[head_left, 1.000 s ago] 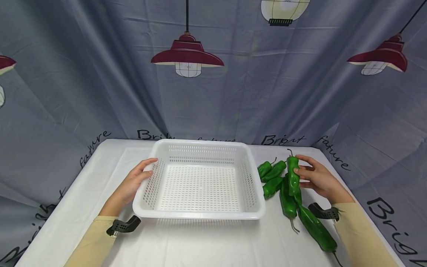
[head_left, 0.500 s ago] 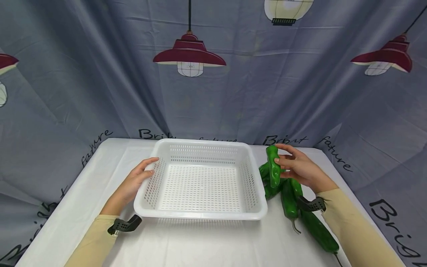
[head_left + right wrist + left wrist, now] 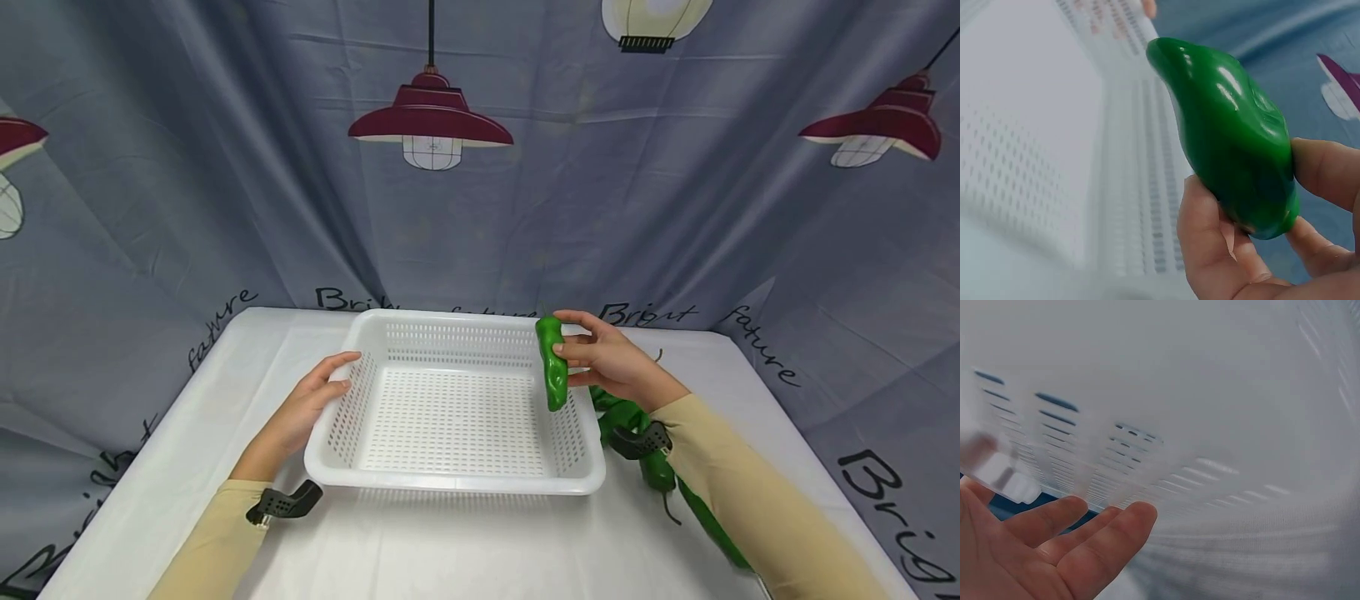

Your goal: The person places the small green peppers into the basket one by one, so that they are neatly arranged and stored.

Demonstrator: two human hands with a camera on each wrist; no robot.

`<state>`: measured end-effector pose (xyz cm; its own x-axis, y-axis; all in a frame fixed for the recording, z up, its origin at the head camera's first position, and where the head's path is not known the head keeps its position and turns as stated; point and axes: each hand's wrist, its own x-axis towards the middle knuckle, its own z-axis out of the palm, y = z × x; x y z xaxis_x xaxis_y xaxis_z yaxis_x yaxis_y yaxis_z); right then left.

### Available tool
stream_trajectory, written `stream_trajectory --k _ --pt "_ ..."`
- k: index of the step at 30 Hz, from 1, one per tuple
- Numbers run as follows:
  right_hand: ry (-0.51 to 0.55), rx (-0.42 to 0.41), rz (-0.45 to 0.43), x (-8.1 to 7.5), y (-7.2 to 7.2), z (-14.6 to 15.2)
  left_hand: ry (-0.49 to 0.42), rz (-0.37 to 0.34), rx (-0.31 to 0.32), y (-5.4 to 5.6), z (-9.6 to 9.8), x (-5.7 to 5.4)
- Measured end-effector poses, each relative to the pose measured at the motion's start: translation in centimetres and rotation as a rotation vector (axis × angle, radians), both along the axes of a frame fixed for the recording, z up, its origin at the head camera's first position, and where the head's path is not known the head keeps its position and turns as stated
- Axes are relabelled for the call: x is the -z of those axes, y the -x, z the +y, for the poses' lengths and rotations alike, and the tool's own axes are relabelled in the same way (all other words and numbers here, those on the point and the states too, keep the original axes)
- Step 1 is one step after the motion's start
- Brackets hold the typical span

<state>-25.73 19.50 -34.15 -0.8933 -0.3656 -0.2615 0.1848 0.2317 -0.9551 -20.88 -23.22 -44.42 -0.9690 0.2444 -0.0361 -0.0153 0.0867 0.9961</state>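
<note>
From the head, the right hand (image 3: 611,358) is seen over the right side of a white basket (image 3: 450,483), its grip narrow and holding a green pepper (image 3: 552,367) that hangs in front of the slotted right wall; whether pepper and wall touch cannot be told from there. The right wrist view adds the hold itself: the thumb on one side, fingers on the other, all near one end of the pepper, with the tapered end pointing up and away, glossy and dented, and the basket blurred behind. The left hand (image 3: 303,408) grips the left rim. The head camera shows only a finger and the thumb lapping over the edge there, while the left wrist view looks from outside and shows more fingertips up against the wall, beneath its slots. Only the head view takes in the other peppers (image 3: 660,473), lying on the white table (image 3: 450,550) to the right of the basket, partly hidden by the right forearm and its black wrist strap (image 3: 636,442), and the whole row of lamps (image 3: 431,117) printed on the blue-grey curtain (image 3: 525,225) behind.
</note>
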Motion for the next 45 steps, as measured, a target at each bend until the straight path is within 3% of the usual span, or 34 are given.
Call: stream_trajectory --k 23,31,45 --pt "-0.023 -0.054 -0.107 3.8 2.0 -12.0 -0.025 0.003 -0.009 0.1 -0.3 0.3" --pt "-0.026 -0.072 -0.127 4.7 2.1 -15.0 -0.006 0.010 -0.003 0.4 -0.2 0.6" --pt "-0.102 -0.140 -0.167 6.9 1.9 -18.9 -0.024 -0.011 -0.002 0.2 -0.2 0.3"
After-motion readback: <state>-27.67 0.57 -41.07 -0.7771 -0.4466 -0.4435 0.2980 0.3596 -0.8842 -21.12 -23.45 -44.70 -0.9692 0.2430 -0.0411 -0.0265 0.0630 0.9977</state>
